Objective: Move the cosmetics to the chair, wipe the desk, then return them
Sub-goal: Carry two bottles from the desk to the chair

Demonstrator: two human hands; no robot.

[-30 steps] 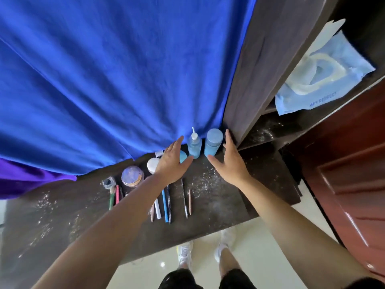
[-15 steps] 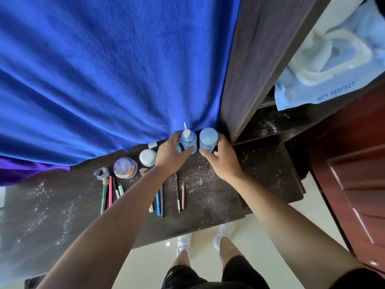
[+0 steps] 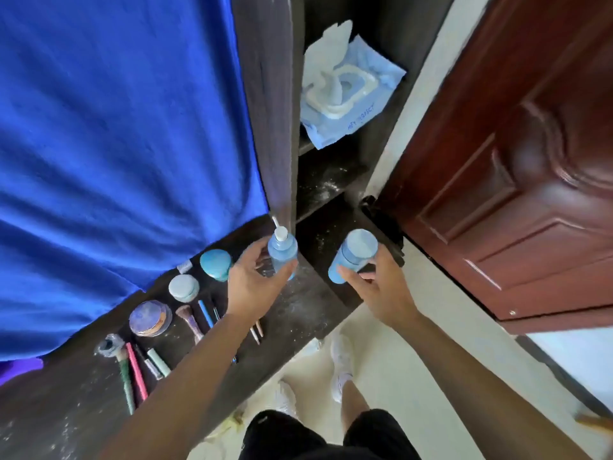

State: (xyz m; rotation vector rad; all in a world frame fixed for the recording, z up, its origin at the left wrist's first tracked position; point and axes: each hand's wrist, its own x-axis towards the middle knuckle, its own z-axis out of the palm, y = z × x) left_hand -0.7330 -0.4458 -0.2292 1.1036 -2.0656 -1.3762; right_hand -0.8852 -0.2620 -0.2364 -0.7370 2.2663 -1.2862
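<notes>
A blue cloth (image 3: 116, 144) hangs behind the dusty dark table (image 3: 298, 313), where brushes (image 3: 191, 322), a round compact (image 3: 151, 318), a pale jar (image 3: 183, 287) and a teal sponge (image 3: 215, 264) lie in a row. The left grip (image 3: 255, 283) curls round a blue nozzle-topped bottle (image 3: 282, 252) above the table's right part. The right grip (image 3: 381, 287), fingers wrapped, holds a blue capped bottle (image 3: 353, 255) over the table's right end, near the brown door (image 3: 514, 161).

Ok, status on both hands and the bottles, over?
Left hand grips the nozzle bottle. Right hand grips the capped bottle. Both held clear of the desk. Jars, brushes not yet moved.
</notes>
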